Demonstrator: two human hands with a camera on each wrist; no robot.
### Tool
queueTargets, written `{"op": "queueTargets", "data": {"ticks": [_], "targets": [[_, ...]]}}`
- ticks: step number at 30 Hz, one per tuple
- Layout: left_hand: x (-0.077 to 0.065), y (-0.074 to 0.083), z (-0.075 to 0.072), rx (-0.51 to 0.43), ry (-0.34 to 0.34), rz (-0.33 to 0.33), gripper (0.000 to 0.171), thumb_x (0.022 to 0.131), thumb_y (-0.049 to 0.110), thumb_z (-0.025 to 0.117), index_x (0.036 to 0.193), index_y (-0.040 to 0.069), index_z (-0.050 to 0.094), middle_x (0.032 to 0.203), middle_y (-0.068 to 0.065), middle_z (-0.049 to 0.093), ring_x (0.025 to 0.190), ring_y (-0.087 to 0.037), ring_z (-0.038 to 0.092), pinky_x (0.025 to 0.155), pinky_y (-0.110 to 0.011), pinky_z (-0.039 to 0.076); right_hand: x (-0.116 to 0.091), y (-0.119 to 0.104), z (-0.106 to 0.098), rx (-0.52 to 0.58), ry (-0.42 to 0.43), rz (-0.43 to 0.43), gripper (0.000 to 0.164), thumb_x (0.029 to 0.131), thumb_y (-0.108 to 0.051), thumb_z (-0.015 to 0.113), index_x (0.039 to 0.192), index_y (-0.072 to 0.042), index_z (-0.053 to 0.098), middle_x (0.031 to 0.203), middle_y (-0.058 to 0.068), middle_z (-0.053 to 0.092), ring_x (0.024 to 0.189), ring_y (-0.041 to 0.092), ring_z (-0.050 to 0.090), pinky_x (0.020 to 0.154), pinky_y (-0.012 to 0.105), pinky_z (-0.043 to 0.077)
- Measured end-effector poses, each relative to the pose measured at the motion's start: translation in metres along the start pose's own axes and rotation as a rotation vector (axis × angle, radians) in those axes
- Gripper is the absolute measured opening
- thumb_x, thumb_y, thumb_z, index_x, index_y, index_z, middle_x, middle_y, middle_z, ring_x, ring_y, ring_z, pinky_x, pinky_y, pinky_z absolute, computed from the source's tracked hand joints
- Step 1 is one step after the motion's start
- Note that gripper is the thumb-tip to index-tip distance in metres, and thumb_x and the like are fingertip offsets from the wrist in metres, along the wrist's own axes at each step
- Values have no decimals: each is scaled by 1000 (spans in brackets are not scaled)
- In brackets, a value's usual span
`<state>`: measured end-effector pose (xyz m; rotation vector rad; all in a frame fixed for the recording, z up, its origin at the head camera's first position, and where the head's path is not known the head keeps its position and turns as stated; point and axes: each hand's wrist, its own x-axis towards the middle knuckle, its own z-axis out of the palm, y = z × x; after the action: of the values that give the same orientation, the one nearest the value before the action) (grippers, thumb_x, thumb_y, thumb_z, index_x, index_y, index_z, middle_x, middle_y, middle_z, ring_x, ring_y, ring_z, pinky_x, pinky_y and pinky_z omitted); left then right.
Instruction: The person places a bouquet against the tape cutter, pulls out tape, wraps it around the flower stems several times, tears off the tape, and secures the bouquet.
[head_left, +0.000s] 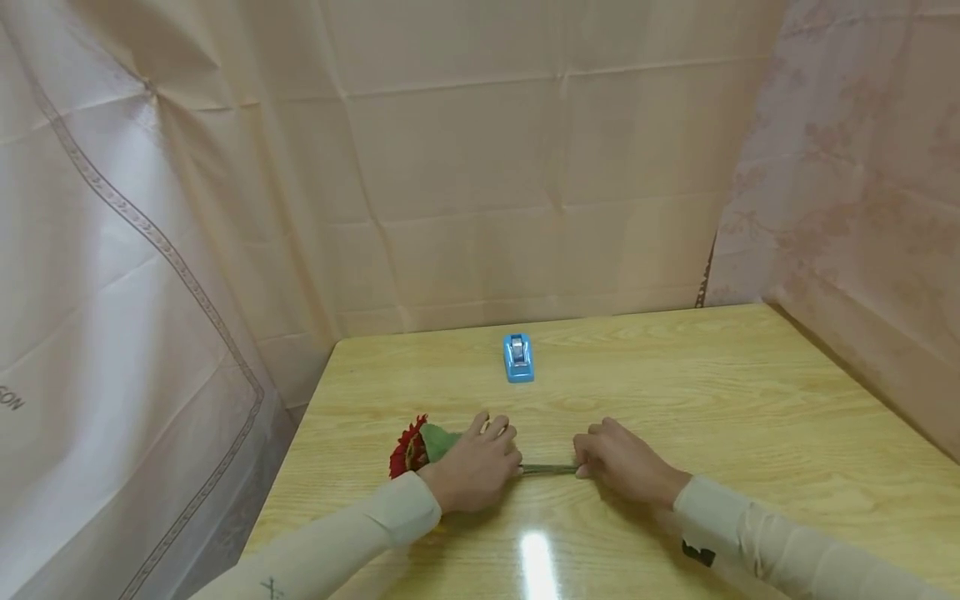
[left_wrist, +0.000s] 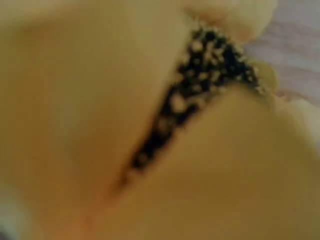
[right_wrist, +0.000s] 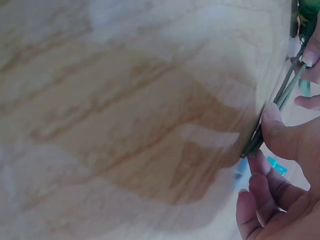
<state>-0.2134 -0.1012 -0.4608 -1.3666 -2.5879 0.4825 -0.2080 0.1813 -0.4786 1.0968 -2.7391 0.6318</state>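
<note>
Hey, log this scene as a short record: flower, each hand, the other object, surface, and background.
Flower: red, ragged-edged bloom with a broad green leaf, at the left hand's outer side
Stems: thin, dark green stems, stretching between the two hands
Left hand: left hand grips the stems near the leaf
Right hand: right hand pinches the stems at their ends
Other object: glossy blue plastic tape dispenser, beyond the hands, untouched
Surface: yellowish wood-grain table
Background: creased beige hanging sheet

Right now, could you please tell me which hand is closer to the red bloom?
The left hand, beside the red bloom and green leaf; the right hand pinches the stems at their opposite end.
</note>
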Motion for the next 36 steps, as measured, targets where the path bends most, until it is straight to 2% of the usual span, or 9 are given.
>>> {"op": "queueTargets", "data": {"ticks": [6,14,21,27,29,32,36], "targets": [[1,-1,-1,-14,20,6,33,112,35,39,117,22,70,122,-2,62,125,-25,47,113,-53,35,0,4,-1,32,-20,4,14,88,-17,81,87,-23,68,81,-16,58,78,6,47,71,29,43],[1,-2,-4,-17,55,10,37,110,42,42,108,20,72,118,-2,62,122,-24,48,111,-53,36,1,5,-6,42,-75,28,7,93,-23,77,90,-23,70,85,-16,58,79,6,47,71,29,43],[10,-6,-15,-89,54,-27,39,109,47,44,95,23,72,115,-1,62,120,-24,48,108,-52,34,3,8,-11,47,-117,17,5,94,-24,77,93,-21,73,86,-16,59,79,4,49,72,29,44],[15,-16,-29,-122,35,-50,43,110,48,40,106,22,74,124,-2,63,123,-24,46,107,-54,36,7,10,-16,82,-167,22,9,95,-33,75,94,-24,74,84,-18,58,78,5,49,71,30,42],[20,-22,-34,-158,37,-66,42,110,48,40,106,24,74,122,0,63,121,-23,46,105,-54,35,8,12,-19,81,-174,30,14,97,-38,71,95,-25,75,86,-18,59,80,5,49,72,31,43],[29,-36,-46,-278,37,-109,36,109,45,47,104,24,77,116,4,66,113,-20,49,101,-54,34,11,15,-23,88,-163,50,21,100,-41,66,95,-24,76,87,-18,62,81,6,51,74,32,44],[43,-71,-65,-502,61,-196,26,105,37,59,104,20,79,106,6,72,98,-16,56,101,-55,36,20,21,-28,217,-159,95,28,105,-36,60,94,-15,76,81,-11,64,73,5,52,70,30,46]]}}
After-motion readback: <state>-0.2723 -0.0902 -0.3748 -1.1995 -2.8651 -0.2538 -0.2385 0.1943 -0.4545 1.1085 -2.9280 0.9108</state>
